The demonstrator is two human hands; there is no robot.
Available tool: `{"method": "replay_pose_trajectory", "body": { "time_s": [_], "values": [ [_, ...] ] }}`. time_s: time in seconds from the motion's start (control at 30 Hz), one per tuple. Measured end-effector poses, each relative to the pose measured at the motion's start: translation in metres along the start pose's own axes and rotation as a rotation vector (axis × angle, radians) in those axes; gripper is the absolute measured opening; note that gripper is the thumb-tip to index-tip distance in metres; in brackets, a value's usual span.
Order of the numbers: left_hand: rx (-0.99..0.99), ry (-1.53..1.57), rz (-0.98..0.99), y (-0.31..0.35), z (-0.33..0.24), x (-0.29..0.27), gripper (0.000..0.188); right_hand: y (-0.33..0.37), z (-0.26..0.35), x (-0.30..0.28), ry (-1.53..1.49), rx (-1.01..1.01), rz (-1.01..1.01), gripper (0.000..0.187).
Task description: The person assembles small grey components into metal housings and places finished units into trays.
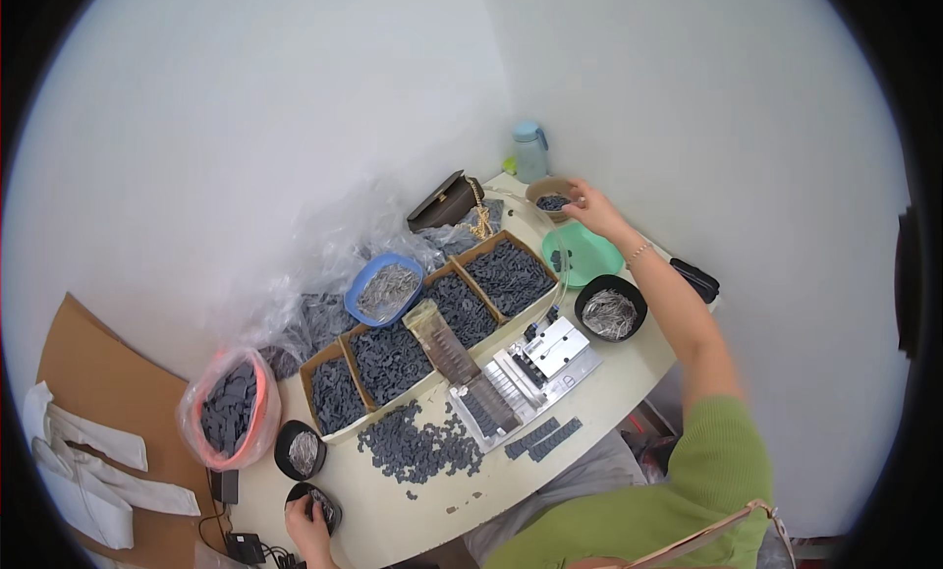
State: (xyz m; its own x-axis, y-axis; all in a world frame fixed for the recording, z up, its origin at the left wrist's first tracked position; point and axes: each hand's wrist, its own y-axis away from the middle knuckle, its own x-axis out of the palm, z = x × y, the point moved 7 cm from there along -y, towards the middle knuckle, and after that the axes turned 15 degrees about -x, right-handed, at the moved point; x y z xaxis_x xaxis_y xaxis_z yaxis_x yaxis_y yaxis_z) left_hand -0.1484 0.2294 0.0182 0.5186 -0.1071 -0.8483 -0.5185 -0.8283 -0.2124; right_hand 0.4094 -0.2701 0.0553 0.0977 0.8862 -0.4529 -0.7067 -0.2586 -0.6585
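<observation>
At the lower left, my left hand (308, 532) reaches into a small black bowl (333, 511). Its fingers are curled together; what they hold, if anything, is too small to make out. My right hand (593, 212) is stretched to the far right, over the rim of a tan bowl (536, 192) with dark small parts (553, 202) in it. Those fingers are bent toward each other too, and nothing can be named between them. A metal fixture (557, 351) with a clear slotted holder (442, 344) stands on the table between my arms.
Divided cardboard trays (392, 361) of dark grey parts cross the table. Loose parts (420, 445) and two dark strips (556, 438) lie in front. Around them are a blue basin (352, 296), green basin (599, 257), pink-rimmed tub (263, 412), black bowls (619, 331), handbag (442, 203) and bottle (530, 154).
</observation>
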Motion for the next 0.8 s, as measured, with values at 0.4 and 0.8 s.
{"method": "replay_pose_trajectory", "body": {
  "time_s": [0.4,0.8],
  "values": [
    [0.021,-0.148,-0.02,-0.017,0.015,0.008,0.015,0.05,-0.021,0.048,0.242,0.019,0.787,0.024],
    [0.067,-0.14,0.05,-0.007,-0.004,0.0,0.009,0.057,0.15,0.06,-0.419,-0.106,0.561,0.018]
  ]
}}
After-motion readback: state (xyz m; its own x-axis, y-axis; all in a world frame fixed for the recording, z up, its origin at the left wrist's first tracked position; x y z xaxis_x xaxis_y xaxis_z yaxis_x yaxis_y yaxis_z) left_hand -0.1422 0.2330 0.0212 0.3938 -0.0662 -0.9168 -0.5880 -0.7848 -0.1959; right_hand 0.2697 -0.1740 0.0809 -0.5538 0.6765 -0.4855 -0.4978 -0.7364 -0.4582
